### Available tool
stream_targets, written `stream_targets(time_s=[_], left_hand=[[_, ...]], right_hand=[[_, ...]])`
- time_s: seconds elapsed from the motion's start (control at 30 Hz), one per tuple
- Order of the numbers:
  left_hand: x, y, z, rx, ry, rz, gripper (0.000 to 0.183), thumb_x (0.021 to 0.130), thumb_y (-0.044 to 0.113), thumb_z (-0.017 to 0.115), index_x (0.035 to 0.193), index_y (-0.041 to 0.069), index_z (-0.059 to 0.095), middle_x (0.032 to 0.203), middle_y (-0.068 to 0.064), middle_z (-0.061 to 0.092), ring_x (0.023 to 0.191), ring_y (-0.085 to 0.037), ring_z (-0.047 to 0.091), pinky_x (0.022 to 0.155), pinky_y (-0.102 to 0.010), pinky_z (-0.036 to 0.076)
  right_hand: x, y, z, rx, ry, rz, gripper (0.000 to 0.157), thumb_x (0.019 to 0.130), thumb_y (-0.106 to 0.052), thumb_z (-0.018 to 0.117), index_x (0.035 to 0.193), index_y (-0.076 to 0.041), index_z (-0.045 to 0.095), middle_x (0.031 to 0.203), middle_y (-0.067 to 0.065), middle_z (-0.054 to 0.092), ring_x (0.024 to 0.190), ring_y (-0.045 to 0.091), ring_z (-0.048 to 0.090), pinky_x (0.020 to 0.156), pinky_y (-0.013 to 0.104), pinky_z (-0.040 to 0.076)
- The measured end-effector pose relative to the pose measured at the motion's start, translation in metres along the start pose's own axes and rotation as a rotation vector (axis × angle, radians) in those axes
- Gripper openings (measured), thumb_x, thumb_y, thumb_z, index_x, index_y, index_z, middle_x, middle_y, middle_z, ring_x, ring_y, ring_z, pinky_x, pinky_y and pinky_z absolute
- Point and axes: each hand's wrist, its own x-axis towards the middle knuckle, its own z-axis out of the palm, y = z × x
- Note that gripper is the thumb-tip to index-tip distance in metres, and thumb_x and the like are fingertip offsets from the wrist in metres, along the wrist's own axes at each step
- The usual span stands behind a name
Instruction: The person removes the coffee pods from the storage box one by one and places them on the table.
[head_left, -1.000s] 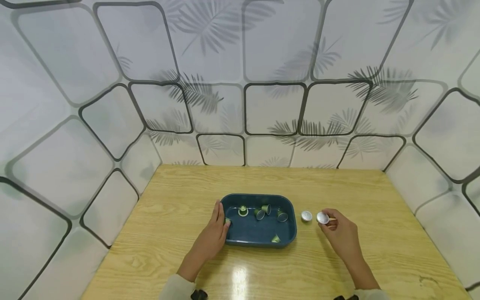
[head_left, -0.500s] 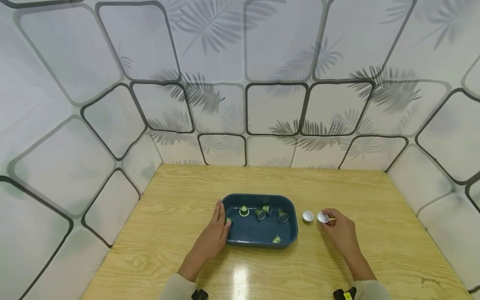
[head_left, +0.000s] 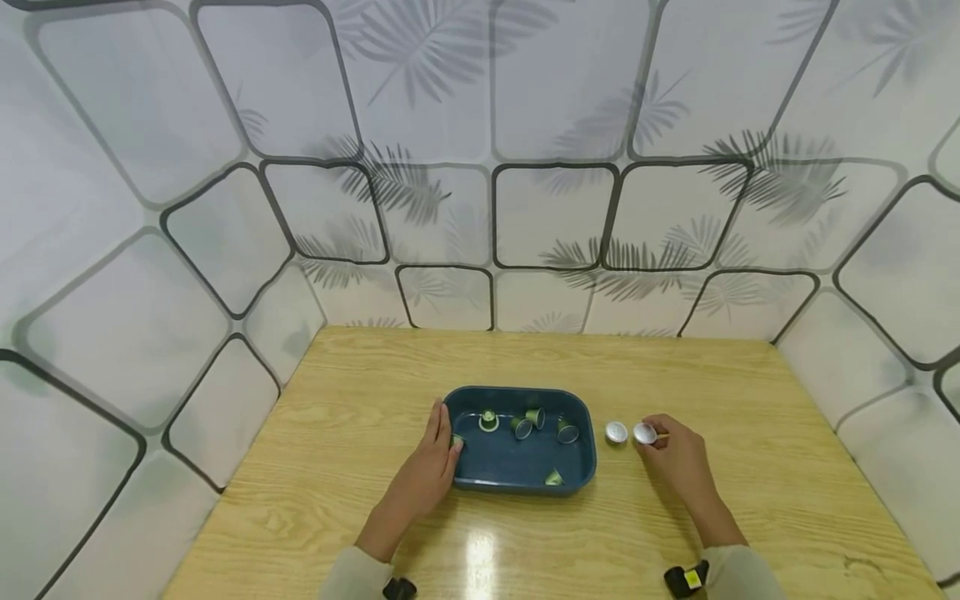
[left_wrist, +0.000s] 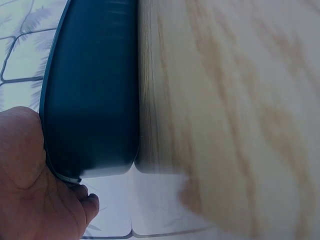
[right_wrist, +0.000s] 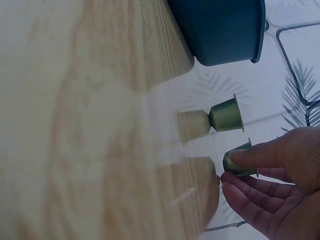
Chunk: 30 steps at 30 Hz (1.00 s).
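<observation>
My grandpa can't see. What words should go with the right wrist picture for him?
The right hand pinches a small green capsule close to a shiny wood-grained table. A second green capsule stands nearby, narrow end down, not touching the first. Part of a dark blue tub shows at the top.

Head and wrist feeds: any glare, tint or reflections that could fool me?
Head: a white glare patch on the table, on the person's side of the tray. Left wrist: cool tint, and the tray looks dark with little detail. Right wrist: bluish; the glossy table mirrors the standing capsule near the right hand.
</observation>
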Motion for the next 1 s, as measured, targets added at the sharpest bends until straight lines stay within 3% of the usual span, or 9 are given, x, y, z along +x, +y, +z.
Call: stream_targets(time_s=[0.33, 0.53, 1.0], left_hand=[[-0.001, 0.001, 0.0, -0.008, 0.004, -0.005, 0.066, 0.112, 0.024, 0.04, 0.157, -0.012, 0.01, 0.167, -0.026, -0.001, 0.15, -0.038, 0.024, 0.114, -0.047, 0.036], [-0.001, 0.001, -0.001, -0.014, 0.002, -0.006, 0.066, 0.112, 0.024, 0.04, 0.157, -0.012, 0.01, 0.167, -0.026, -0.001, 0.15, -0.038, 0.024, 0.114, -0.048, 0.037], [-0.001, 0.003, -0.002, -0.017, -0.003, -0.016, 0.065, 0.112, 0.025, 0.039, 0.157, -0.012, 0.011, 0.167, -0.025, -0.001, 0.148, -0.038, 0.029, 0.112, -0.048, 0.039]], right_hand=[[0.002, 0.0, 0.001, -0.009, -0.021, 0.008, 0.033, 0.085, 0.001, 0.079, 0.115, 0.008, 0.067, 0.103, 0.025, 0.072, 0.081, 0.029, 0.069, 0.068, 0.034, 0.056], [0.002, -0.001, 0.0, -0.011, -0.041, 0.025, 0.036, 0.085, 0.002, 0.079, 0.118, 0.009, 0.065, 0.104, 0.025, 0.071, 0.083, 0.03, 0.069, 0.069, 0.037, 0.056], [-0.008, -0.012, -0.01, -0.004, -0.134, 0.051, 0.063, 0.083, 0.006, 0.078, 0.138, 0.015, 0.048, 0.113, 0.035, 0.064, 0.09, 0.039, 0.071, 0.072, 0.044, 0.06]])
